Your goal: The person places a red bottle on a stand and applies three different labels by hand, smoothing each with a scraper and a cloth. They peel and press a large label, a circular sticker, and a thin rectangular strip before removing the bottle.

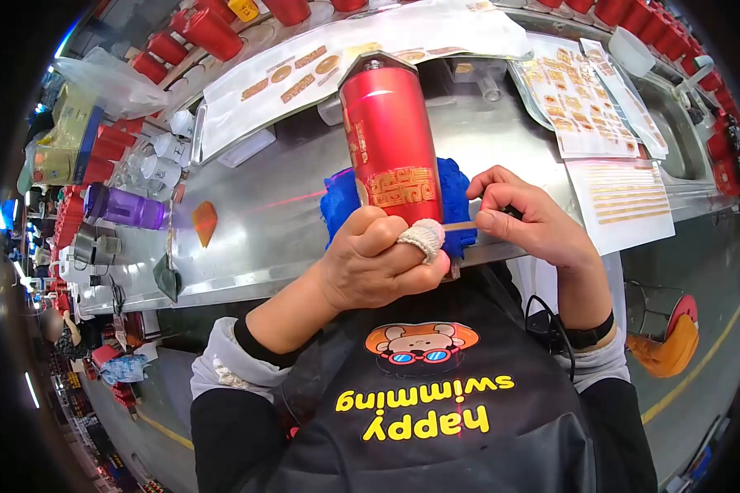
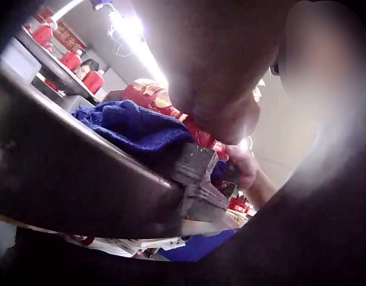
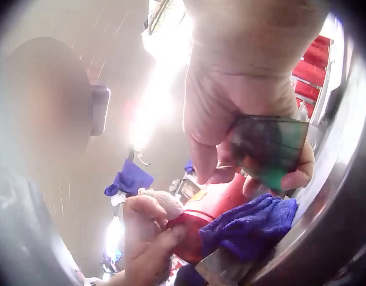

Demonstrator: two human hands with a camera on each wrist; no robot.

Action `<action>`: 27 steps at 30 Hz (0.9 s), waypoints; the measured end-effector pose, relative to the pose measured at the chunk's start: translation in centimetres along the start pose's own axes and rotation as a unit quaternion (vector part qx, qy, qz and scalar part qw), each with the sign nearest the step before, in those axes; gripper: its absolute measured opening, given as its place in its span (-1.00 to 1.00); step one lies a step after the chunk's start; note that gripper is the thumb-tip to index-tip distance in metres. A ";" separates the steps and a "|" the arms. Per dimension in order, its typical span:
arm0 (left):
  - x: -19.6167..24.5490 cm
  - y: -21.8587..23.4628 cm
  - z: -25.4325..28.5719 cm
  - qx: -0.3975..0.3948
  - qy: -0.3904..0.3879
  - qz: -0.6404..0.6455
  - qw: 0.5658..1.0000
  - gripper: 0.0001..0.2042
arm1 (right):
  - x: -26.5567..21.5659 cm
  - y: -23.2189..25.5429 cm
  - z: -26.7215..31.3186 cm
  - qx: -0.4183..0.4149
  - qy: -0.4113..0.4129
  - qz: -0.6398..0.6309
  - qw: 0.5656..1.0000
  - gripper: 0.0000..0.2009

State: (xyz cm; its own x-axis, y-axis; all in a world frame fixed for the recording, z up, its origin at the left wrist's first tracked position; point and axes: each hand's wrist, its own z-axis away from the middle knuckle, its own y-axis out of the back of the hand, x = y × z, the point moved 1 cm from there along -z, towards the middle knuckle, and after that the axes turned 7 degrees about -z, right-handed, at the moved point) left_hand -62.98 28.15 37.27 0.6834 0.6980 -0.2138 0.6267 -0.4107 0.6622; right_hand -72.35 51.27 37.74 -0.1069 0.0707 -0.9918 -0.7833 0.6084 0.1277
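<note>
A shiny red tumbler [image 1: 395,123] with gold patterns lies on a blue cloth [image 1: 337,205], its base toward the person. The left hand [image 1: 382,256] grips it near the base with curled fingers, a knitted white cover [image 1: 423,240] on one finger. Beside the base, at the right, the right hand [image 1: 534,215] pinches a flat, see-through dark green piece [image 3: 281,149], seen broadside in the right wrist view. From the head, a thin brownish strip [image 1: 460,225] shows between the right thumb and the covered finger. In the left wrist view a grey block [image 2: 198,173] stands below the cloth.
White sheets with gold decals [image 1: 329,70] lie across the back of the metal table [image 1: 263,222], with more decal sheets [image 1: 584,107] at right. An orange flat piece [image 1: 204,223], a green flat piece [image 1: 167,279] and a purple bottle [image 1: 127,207] are at left. A sink [image 1: 674,123] is far right.
</note>
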 end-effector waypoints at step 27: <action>-0.1 0.5 1.1 0.012 0.060 0.031 0.998 -0.70 | 0.5 -1.1 -1.0 -0.003 0.020 0.024 1.000 -0.76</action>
State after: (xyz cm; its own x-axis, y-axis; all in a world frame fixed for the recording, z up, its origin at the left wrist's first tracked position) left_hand -62.32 27.29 36.82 0.6724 0.7354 -0.0835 0.5939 -0.4689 0.6538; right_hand -72.16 49.79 37.09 -0.1680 0.0677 -0.9835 -0.7805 0.6003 0.1747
